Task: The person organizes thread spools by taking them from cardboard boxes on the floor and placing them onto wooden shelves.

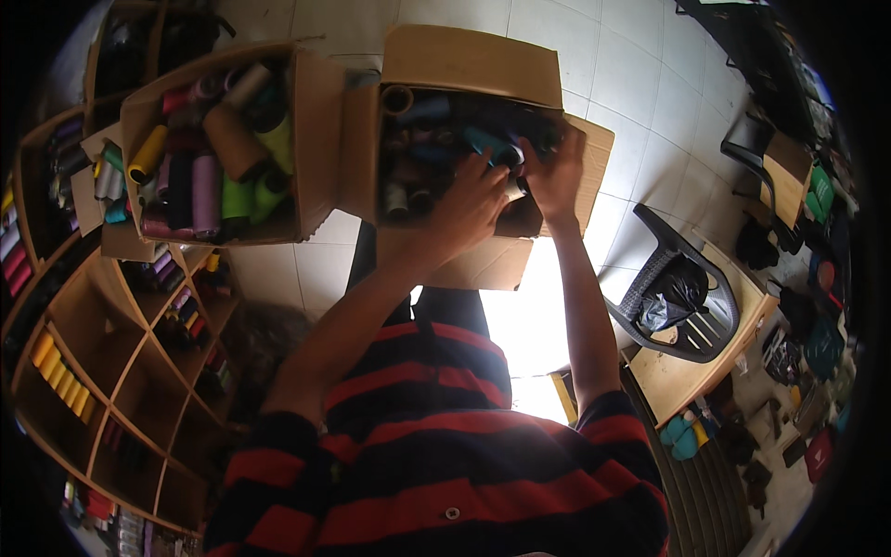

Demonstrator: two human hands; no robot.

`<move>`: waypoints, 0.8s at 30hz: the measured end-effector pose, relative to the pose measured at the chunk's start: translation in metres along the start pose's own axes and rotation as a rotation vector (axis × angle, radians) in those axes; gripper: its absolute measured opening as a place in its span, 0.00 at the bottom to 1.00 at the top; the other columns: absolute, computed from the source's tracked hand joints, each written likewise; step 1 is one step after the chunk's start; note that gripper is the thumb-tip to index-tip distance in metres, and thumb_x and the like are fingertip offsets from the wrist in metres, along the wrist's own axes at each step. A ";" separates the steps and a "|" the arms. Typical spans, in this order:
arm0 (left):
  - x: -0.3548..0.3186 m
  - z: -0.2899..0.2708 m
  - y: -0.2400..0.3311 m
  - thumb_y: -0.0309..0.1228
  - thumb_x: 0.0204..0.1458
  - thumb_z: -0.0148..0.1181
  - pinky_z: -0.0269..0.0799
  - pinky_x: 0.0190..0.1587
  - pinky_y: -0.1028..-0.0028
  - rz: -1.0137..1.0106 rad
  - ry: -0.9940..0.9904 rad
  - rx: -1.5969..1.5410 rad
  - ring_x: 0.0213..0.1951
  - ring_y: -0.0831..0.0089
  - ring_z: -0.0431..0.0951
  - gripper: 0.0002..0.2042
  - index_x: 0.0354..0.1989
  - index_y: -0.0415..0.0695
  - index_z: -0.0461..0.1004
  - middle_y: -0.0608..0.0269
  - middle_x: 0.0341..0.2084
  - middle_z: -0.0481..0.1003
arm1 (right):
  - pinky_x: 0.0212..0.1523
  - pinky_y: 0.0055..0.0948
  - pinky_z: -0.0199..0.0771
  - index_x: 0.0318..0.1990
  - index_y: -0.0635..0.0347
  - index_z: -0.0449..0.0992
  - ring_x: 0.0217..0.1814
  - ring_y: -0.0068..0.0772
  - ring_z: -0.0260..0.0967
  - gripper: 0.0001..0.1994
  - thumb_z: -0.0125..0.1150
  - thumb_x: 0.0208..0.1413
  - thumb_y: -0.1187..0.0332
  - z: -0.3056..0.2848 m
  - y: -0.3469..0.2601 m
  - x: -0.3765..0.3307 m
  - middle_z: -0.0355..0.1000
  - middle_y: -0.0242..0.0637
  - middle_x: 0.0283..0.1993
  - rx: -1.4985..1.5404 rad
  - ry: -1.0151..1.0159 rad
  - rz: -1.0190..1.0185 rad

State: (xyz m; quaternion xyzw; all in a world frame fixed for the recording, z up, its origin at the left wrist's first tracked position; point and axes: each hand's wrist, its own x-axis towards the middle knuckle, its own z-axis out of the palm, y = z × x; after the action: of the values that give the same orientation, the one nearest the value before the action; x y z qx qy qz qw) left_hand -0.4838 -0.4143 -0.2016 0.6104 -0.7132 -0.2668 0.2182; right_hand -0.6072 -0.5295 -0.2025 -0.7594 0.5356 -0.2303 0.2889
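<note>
over the near right corner of the open cardboard box (464, 60), the left hand (469, 209) and right hand (555, 172) both close on a teal thread cone (490, 144) among dark spools; picking looks underway, lifting it clear comes next.

Left of the open box (464, 139) sits another box (223, 139) of thread cones; a chair (682, 297) stands to its right.

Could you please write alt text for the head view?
Both hands, left hand and right hand, reach into an open cardboard box of thread spools. A second box of coloured spools sits left, beside wooden shelves.
</note>
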 end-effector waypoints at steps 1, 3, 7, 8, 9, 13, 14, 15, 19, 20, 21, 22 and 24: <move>-0.003 -0.008 0.008 0.29 0.55 0.51 0.51 0.64 0.51 0.047 -0.011 0.030 0.61 0.50 0.57 0.14 0.46 0.31 0.71 0.50 0.51 0.66 | 0.42 0.43 0.71 0.52 0.62 0.67 0.44 0.53 0.68 0.27 0.70 0.44 0.69 -0.010 -0.008 -0.004 0.63 0.50 0.47 -0.049 0.021 0.022; -0.010 -0.027 0.023 0.28 0.55 0.51 0.52 0.64 0.53 0.077 -0.172 0.095 0.61 0.51 0.57 0.13 0.43 0.31 0.72 0.50 0.50 0.66 | 0.40 0.44 0.72 0.52 0.63 0.66 0.42 0.53 0.70 0.26 0.69 0.45 0.68 -0.030 -0.024 -0.016 0.63 0.49 0.46 -0.150 0.068 0.069; -0.040 -0.017 0.033 0.28 0.54 0.51 0.54 0.63 0.57 0.184 -0.195 0.100 0.59 0.53 0.60 0.11 0.39 0.33 0.75 0.51 0.47 0.67 | 0.36 0.45 0.74 0.49 0.63 0.65 0.40 0.54 0.72 0.25 0.69 0.46 0.62 -0.048 -0.027 -0.050 0.63 0.50 0.47 -0.352 -0.064 0.162; -0.047 -0.013 0.034 0.28 0.53 0.52 0.55 0.63 0.58 0.208 -0.247 0.109 0.58 0.54 0.62 0.11 0.39 0.33 0.75 0.52 0.46 0.68 | 0.36 0.45 0.74 0.48 0.63 0.65 0.40 0.54 0.72 0.26 0.68 0.46 0.60 -0.049 -0.033 -0.058 0.63 0.51 0.47 -0.356 -0.095 0.226; -0.052 -0.011 0.035 0.28 0.53 0.52 0.56 0.62 0.58 0.231 -0.299 0.121 0.56 0.55 0.63 0.11 0.38 0.34 0.75 0.53 0.45 0.69 | 0.35 0.45 0.74 0.47 0.63 0.64 0.40 0.55 0.72 0.26 0.68 0.46 0.59 -0.049 -0.036 -0.065 0.63 0.52 0.47 -0.358 -0.126 0.289; -0.056 -0.001 0.027 0.26 0.47 0.54 0.57 0.61 0.59 0.069 -0.144 -0.253 0.54 0.59 0.66 0.12 0.40 0.39 0.76 0.54 0.43 0.71 | 0.33 0.44 0.73 0.42 0.61 0.63 0.33 0.52 0.73 0.25 0.66 0.47 0.53 -0.045 -0.027 -0.093 0.69 0.49 0.36 -0.468 -0.148 0.373; -0.055 -0.001 0.019 0.24 0.46 0.54 0.58 0.60 0.59 0.016 -0.094 -0.286 0.52 0.58 0.67 0.13 0.41 0.39 0.75 0.54 0.43 0.71 | 0.32 0.44 0.73 0.41 0.61 0.63 0.32 0.52 0.73 0.25 0.66 0.48 0.52 -0.044 -0.026 -0.096 0.70 0.48 0.33 -0.472 -0.191 0.452; -0.043 -0.018 0.008 0.23 0.46 0.54 0.60 0.58 0.60 -0.037 -0.046 -0.320 0.51 0.57 0.68 0.14 0.43 0.39 0.73 0.53 0.43 0.71 | 0.31 0.43 0.73 0.40 0.60 0.63 0.30 0.51 0.74 0.24 0.65 0.48 0.51 -0.042 -0.025 -0.100 0.71 0.47 0.29 -0.474 -0.233 0.534; 0.007 -0.011 -0.048 0.21 0.48 0.51 0.66 0.52 0.60 -0.262 0.337 -0.315 0.46 0.53 0.69 0.12 0.43 0.41 0.72 0.53 0.40 0.71 | 0.29 0.39 0.72 0.33 0.59 0.67 0.27 0.46 0.74 0.18 0.61 0.52 0.53 -0.039 -0.015 -0.108 0.73 0.41 0.27 -0.502 -0.284 0.459; 0.019 -0.005 -0.065 0.22 0.48 0.52 0.66 0.52 0.60 -0.250 0.388 -0.269 0.46 0.53 0.70 0.12 0.43 0.41 0.71 0.52 0.40 0.72 | 0.29 0.39 0.72 0.32 0.59 0.68 0.27 0.45 0.74 0.17 0.61 0.52 0.54 -0.040 -0.016 -0.104 0.73 0.41 0.27 -0.497 -0.278 0.469; 0.028 0.005 -0.080 0.23 0.48 0.52 0.67 0.51 0.60 -0.297 0.314 -0.231 0.47 0.53 0.70 0.12 0.42 0.41 0.72 0.52 0.40 0.72 | 0.29 0.38 0.72 0.31 0.59 0.68 0.27 0.44 0.74 0.16 0.60 0.53 0.55 -0.041 -0.021 -0.096 0.73 0.40 0.27 -0.492 -0.272 0.474; 0.037 0.017 -0.094 0.24 0.48 0.52 0.67 0.51 0.60 -0.343 0.239 -0.200 0.48 0.53 0.69 0.12 0.42 0.41 0.72 0.52 0.41 0.72 | 0.29 0.38 0.72 0.30 0.59 0.69 0.27 0.44 0.74 0.15 0.60 0.54 0.56 -0.043 -0.025 -0.089 0.73 0.40 0.27 -0.492 -0.265 0.482; 0.052 0.023 -0.103 0.26 0.48 0.52 0.69 0.50 0.60 -0.396 0.069 -0.117 0.48 0.53 0.70 0.11 0.40 0.42 0.74 0.52 0.40 0.73 | 0.28 0.38 0.71 0.31 0.59 0.70 0.26 0.43 0.73 0.13 0.59 0.54 0.57 -0.045 -0.028 -0.079 0.73 0.40 0.27 -0.457 -0.231 0.479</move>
State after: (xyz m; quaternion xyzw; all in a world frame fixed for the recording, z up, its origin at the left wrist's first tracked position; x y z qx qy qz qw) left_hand -0.4291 -0.4745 -0.2869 0.7336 -0.5549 -0.3242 0.2208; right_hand -0.6431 -0.4561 -0.1534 -0.6782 0.6999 0.0573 0.2163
